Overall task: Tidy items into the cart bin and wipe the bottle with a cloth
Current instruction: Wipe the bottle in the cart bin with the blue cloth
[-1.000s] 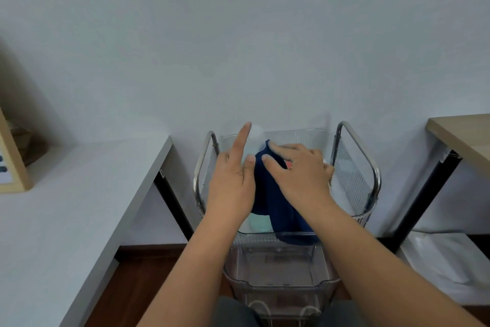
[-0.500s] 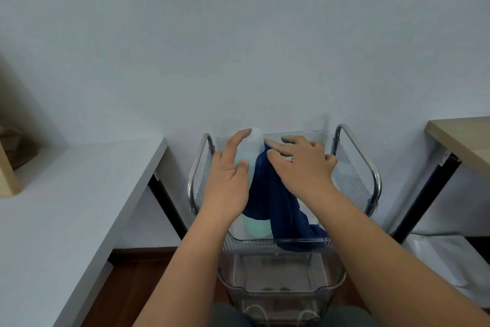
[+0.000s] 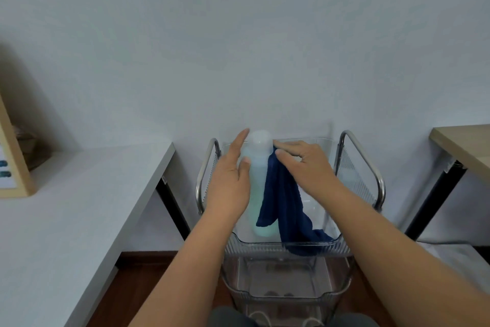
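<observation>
A person's left hand (image 3: 229, 188) steadies a tall, pale blue-green translucent plastic bottle with a white cap (image 3: 258, 180), which stands upright in the clear plastic top bin of a chrome-framed cart (image 3: 286, 245), toward the bin's left side. The left palm lies flat against the bottle's flank, fingers loosely extended and not closed around it. The right hand (image 3: 307, 167) pinches a dark blue ribbed cloth (image 3: 285, 202) against the bottle's shoulder just below the cap, its fingers curled on the fabric; the rest of the cloth hangs down the bottle's right side and trails over the bin's near edge.

The wiping appears to be under way rather than finished: the cloth covers only the upper right of the bottle, and the lower body and left side show bare. The bottle itself already sits in the bin, so that part of the tidying looks done. No other loose items are visible on the white desk (image 3: 79, 207) to the left, and the cart's clear lower bin (image 3: 286, 287) holds nothing that can be made out clearly.
</observation>
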Available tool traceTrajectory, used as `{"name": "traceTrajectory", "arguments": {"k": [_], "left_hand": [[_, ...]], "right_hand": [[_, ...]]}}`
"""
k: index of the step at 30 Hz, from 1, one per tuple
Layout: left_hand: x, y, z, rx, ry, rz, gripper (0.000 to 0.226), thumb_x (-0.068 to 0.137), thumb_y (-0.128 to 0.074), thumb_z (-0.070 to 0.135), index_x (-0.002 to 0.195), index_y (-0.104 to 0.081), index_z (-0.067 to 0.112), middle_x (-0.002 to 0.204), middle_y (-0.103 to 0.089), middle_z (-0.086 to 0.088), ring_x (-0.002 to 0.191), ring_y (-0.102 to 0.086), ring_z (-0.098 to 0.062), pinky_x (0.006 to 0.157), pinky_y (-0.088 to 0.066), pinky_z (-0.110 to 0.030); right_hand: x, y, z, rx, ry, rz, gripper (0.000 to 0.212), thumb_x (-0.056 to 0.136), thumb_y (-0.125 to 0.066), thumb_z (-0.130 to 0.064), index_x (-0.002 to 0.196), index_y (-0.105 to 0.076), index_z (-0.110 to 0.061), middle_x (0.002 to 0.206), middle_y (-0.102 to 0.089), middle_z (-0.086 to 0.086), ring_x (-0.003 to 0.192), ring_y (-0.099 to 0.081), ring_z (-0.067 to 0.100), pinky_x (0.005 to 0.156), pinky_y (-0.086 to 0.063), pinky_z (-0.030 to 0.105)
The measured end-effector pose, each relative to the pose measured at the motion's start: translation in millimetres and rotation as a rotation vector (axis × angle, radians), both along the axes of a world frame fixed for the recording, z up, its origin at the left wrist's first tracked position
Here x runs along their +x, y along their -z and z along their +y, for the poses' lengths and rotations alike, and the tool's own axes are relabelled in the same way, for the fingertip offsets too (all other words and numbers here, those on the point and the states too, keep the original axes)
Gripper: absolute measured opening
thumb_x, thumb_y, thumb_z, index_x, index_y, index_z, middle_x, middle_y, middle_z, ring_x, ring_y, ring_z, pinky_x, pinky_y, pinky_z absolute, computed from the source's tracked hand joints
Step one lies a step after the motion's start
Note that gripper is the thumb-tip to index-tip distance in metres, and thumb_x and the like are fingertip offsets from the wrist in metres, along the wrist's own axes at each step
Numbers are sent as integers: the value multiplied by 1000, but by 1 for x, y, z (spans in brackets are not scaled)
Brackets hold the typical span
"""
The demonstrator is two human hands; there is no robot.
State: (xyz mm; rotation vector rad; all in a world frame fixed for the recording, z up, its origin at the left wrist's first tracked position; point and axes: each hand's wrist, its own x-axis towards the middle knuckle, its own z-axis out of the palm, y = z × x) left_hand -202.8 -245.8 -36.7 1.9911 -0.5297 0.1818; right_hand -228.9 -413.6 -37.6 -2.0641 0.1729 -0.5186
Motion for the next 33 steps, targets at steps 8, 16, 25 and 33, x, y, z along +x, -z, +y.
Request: {"name": "traceTrajectory", "arguments": {"k": [8,16,25,33], "left_hand": [[-23,6,-14,73,-107,-89,54,100,-34,50,136,-3,75,101,-47,17,70,-58,-5,58,-43,-25],[1,-1,-22,-71,95,144,61,98,-40,16,131,-36,67,124,-48,2,87,-55,7,84,-46,-25],[4,0,-16,-120,160,170,64,97,-40,7,138,-38,56,121,-36,16,83,-34,40,81,-27,-7],[10,-11,-5,0,254,181,63,99,-40,17,134,-31,68,141,-34,7,104,-38,25,99,-33,-22]], "right_hand": [[-24,10,42,-293,329,35,33,90,-46,-54,120,-59,-51,133,-49,-17,123,-33,17,88,-17,32],[-25,9,26,-346,391,111,33,88,-43,-54,118,-57,-58,143,-42,-11,127,-26,18,94,-13,37],[-3,2,4,-310,259,136,36,83,-40,-48,108,-62,-59,143,-40,-19,129,-24,15,89,-8,30],[9,-11,-20,-264,-16,213,36,93,-39,-41,118,-60,-56,143,-41,-18,134,-23,19,105,-16,37]]}}
